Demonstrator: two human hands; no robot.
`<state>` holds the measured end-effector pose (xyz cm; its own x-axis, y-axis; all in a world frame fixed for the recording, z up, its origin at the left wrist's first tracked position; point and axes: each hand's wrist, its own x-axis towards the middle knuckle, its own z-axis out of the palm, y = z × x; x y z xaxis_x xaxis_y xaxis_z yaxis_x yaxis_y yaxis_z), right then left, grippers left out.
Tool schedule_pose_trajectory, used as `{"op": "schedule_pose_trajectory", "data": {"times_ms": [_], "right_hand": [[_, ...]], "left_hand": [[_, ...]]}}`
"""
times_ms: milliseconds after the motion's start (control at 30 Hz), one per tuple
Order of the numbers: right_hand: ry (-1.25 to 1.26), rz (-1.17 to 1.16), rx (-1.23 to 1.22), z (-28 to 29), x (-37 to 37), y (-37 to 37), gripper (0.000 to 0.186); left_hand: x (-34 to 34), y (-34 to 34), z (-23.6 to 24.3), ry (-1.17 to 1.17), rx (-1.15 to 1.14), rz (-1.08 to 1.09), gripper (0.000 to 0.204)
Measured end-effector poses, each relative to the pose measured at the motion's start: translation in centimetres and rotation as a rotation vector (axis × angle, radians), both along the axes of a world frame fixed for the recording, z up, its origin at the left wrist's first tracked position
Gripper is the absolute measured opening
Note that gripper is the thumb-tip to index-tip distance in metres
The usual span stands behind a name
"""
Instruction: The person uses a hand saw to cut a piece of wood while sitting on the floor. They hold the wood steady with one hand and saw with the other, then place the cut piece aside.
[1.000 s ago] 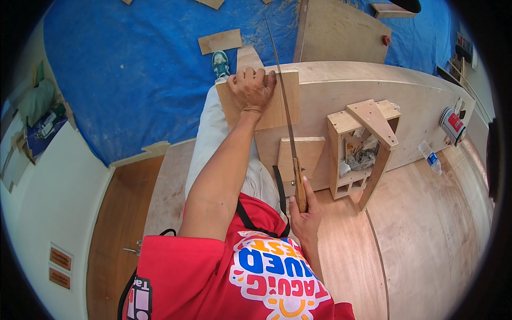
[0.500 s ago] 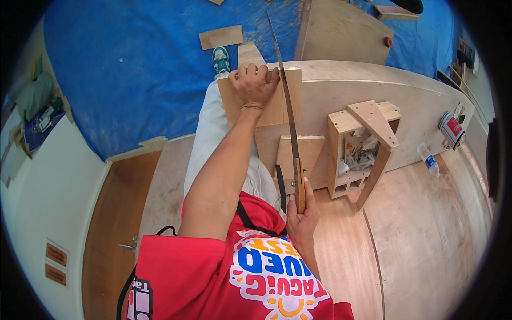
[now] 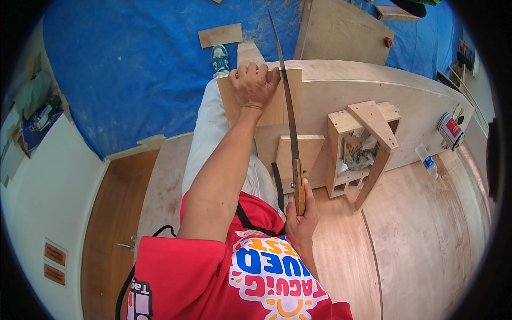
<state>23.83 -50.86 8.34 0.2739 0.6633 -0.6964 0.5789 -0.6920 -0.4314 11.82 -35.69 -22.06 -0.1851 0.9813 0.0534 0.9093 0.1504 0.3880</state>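
Note:
My right hand is closed around the wooden handle of a handsaw. Its long, narrow blade points away from me and crosses a light wooden board. On that board's far edge my left hand presses down, fingers curled over the edge and thumb close beside the blade. Whether the teeth have cut into the wood cannot be made out. A smaller square wooden piece lies beneath the saw, nearer to me. My left leg, in pale trousers, is beside the board.
An open wooden box holding plastic bags and small items stands right of the saw. Farther right are a can and a plastic bottle. A blue tarp covers the far floor, with a loose wood offcut on it.
The handsaw has shifted very slightly, its handle a touch nearer to me. My left hand keeps its place on the board.

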Motion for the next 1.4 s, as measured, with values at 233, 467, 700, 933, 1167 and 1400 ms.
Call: {"op": "schedule_pose_trajectory", "data": {"times_ms": [233,467,700,933,1167,1400], "right_hand": [[-0.008,0.01,0.017,0.2,0.0,0.1,0.058],[0.0,-0.011,-0.038,0.5,-0.2,1.1,0.057],[0.057,-0.005,-0.125,1.8,-0.4,2.8,0.059],[-0.019,0.053,-0.062,2.6,0.1,2.5,0.058],[-0.005,-0.022,-0.067,3.6,0.3,2.7,0.056],[-0.021,0.034,-0.005,2.6,0.3,3.8,0.055]], "left_hand": [[-0.1,0.0,0.1,-0.007,-0.016,-0.006,0.03],[-0.1,-0.1,0.1,-0.03,-0.019,-0.001,0.034],[-0.1,-0.2,-0.2,-0.011,0.001,-0.015,0.031],[-0.1,-0.1,-0.4,0.016,0.019,-0.005,0.036],[0.0,-0.1,-0.3,0.017,0.027,0.007,0.037],[0.0,-0.1,-0.1,0.028,-0.013,-0.005,0.032]]}}
